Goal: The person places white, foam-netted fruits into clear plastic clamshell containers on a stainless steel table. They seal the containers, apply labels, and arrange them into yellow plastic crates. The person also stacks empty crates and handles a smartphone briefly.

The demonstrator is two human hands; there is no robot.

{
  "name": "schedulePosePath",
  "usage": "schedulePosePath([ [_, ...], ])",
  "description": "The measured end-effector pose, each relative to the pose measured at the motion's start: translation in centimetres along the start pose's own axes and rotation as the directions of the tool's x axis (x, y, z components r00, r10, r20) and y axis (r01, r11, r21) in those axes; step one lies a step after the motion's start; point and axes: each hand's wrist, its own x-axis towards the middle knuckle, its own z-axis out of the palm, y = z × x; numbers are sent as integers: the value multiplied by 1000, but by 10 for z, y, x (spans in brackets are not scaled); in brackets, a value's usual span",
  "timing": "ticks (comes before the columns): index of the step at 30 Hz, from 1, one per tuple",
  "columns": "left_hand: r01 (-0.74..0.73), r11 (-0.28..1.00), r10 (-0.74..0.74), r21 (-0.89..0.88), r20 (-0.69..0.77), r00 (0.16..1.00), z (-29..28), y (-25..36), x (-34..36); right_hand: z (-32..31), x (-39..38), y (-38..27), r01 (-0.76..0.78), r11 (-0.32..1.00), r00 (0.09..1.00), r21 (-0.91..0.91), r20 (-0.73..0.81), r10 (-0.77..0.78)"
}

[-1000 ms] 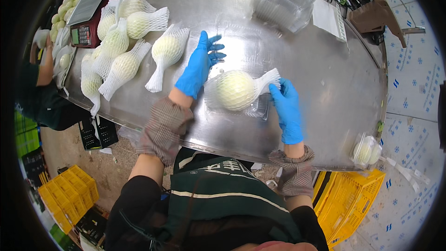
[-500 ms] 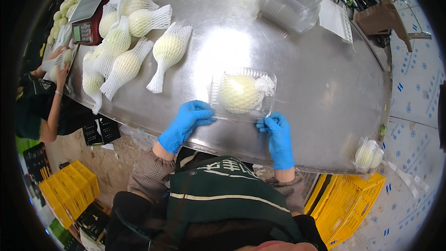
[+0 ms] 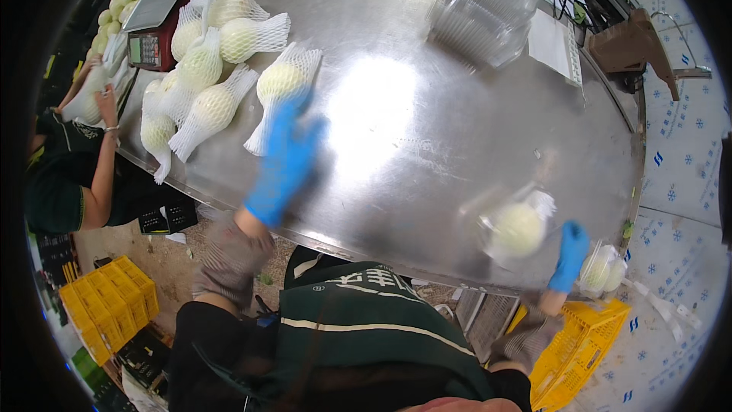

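My left hand point(image 3: 286, 156), in a blue glove, is over the table at the left, blurred, with thumb and fingers apart. Its fingertips overlap the lower side of a pale round fruit point(image 3: 276, 85) in white foam netting; whether they touch it cannot be told. At the right, my gloved right hand point(image 3: 572, 254) has its fingers curled in, with nothing visible in them. Just left of it, a clear plastic box point(image 3: 488, 223) holding a netted fruit point(image 3: 520, 229) is smeared by motion and looks apart from the hand. Another filled clear box point(image 3: 604, 268) sits beyond my right hand by the table edge.
Several netted fruits point(image 3: 202, 61) lie at the left beside a red scale point(image 3: 149, 50). Clear boxes point(image 3: 484, 15) are stacked at the back of the steel table point(image 3: 427, 175). A co-worker's hands point(image 3: 107, 103) hold netting at far left. Yellow crates point(image 3: 110, 301) stand on the floor.
The boxed fruit has moved from the table's middle to the right. My left hand has left the box and swung up-left to the netted fruits; my right hand has moved right.
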Motion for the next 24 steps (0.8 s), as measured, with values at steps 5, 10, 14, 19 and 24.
schedulePosePath([
  [5, -278, 824, 434, 494, -233, 870, -43, -19, 81, 84, 43, -238, 813, 568, 582, 124, -178, -794],
  [10, -413, 797, 449, 441, 27, 893, -11, -12, 54, 156, 116, -323, 912, 273, 345, -307, 210, -915],
  [14, -345, 921, 298, 181, 243, 923, -4, -31, 43, 131, 134, -341, 909, 411, 408, -73, 361, -839],
  [19, 141, 753, 191, -642, 419, 888, -13, -24, 15, 112, 98, -358, 929, 265, 289, 258, -61, -955],
  [24, 270, 408, 382, -872, 431, 817, 34, 53, -9, 135, -66, -278, 997, 70, 76, -32, 236, -969],
])
